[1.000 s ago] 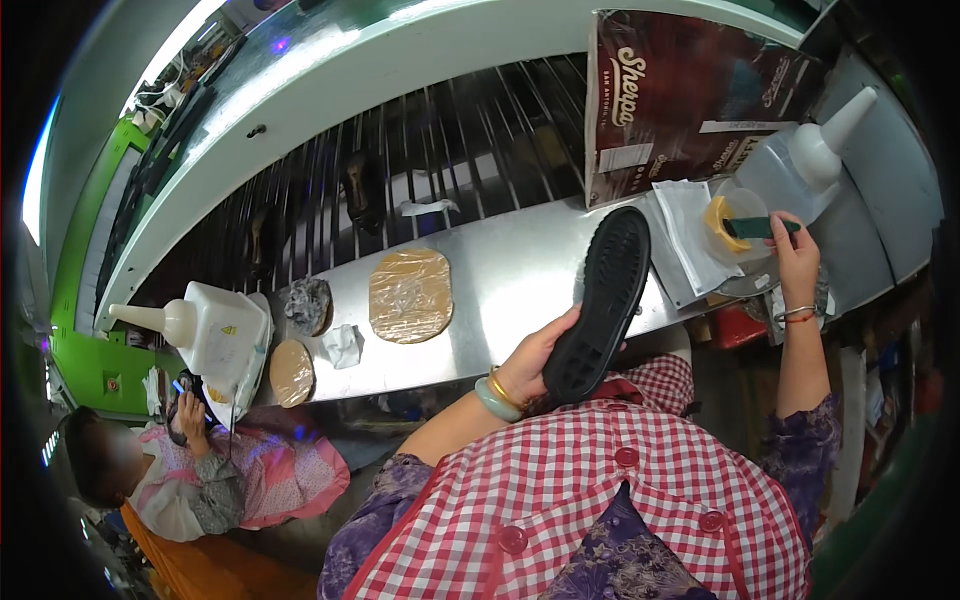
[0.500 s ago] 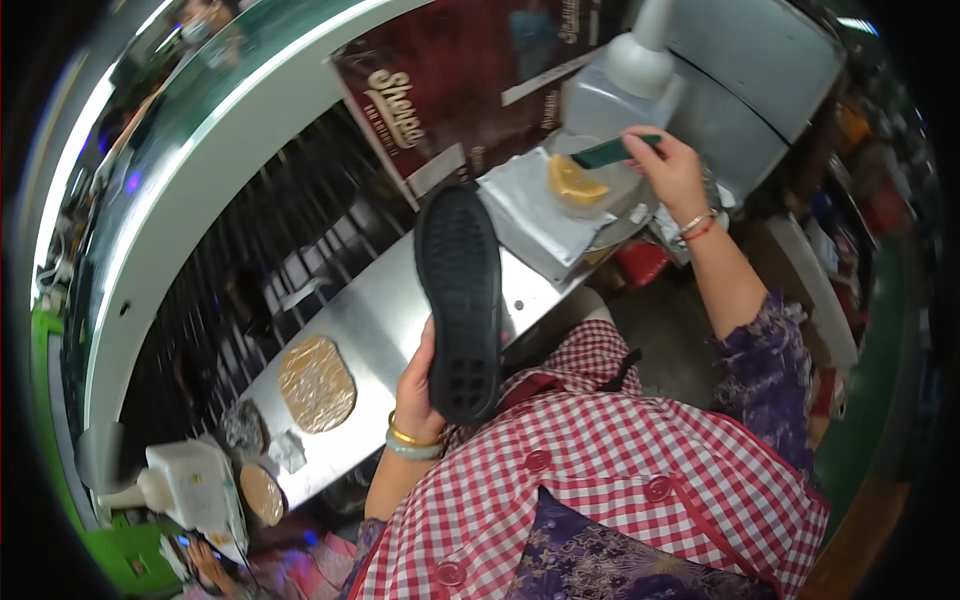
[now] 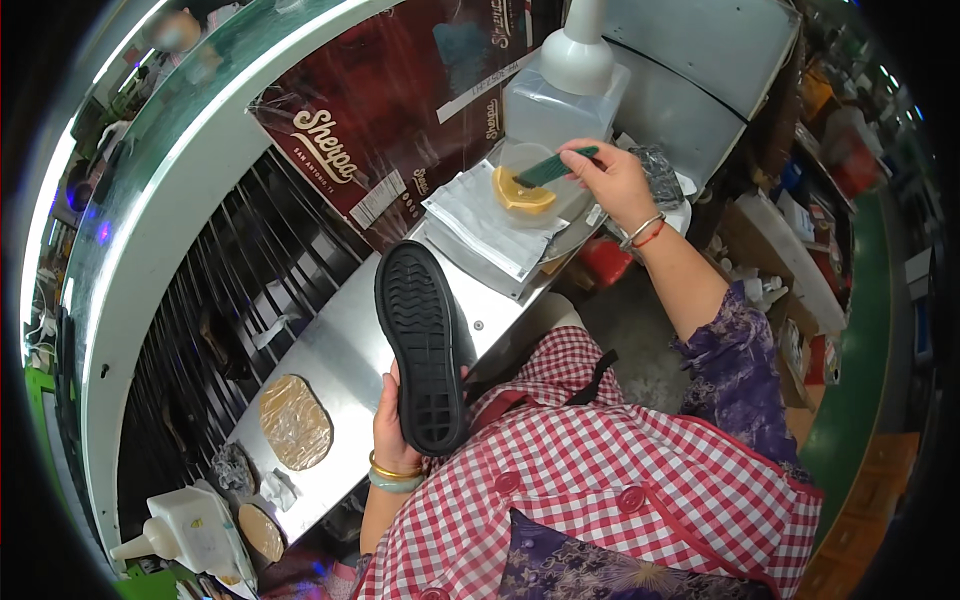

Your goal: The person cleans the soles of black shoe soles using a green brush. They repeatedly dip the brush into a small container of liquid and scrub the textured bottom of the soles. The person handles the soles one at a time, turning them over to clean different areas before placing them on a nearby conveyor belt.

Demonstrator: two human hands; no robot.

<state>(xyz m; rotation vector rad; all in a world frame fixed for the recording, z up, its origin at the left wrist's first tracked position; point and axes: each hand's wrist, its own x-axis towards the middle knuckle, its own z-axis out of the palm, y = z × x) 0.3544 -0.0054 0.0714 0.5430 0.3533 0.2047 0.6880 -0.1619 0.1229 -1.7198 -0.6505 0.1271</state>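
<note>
At the far left end of the metal desk point(image 3: 352, 372) is a white squeeze bottle point(image 3: 192, 530) with its nozzle pointing left. Near it are a crumpled dark plastic wrap point(image 3: 232, 468), a small brown disc point(image 3: 260, 532) and a wad of white tissue point(image 3: 278, 490), then a larger brown pad point(image 3: 295, 422) under clear film. A dark red box point(image 3: 390, 110) stands along the back. The left hand point(image 3: 393, 428) grips the lower part of a black shoe sole point(image 3: 420, 345), tread showing, toward the front edge of the desk. Right of the sole lie flat white packets point(image 3: 482, 235), with a clear cup point(image 3: 518, 158) of something yellow at their right end. The right hand point(image 3: 612, 185) pinches a green brush point(image 3: 562, 167), its tip over the cup; whether it touches the yellow, I cannot tell. Behind the cup stands a clear bottle point(image 3: 562, 105) with a white top.
</note>
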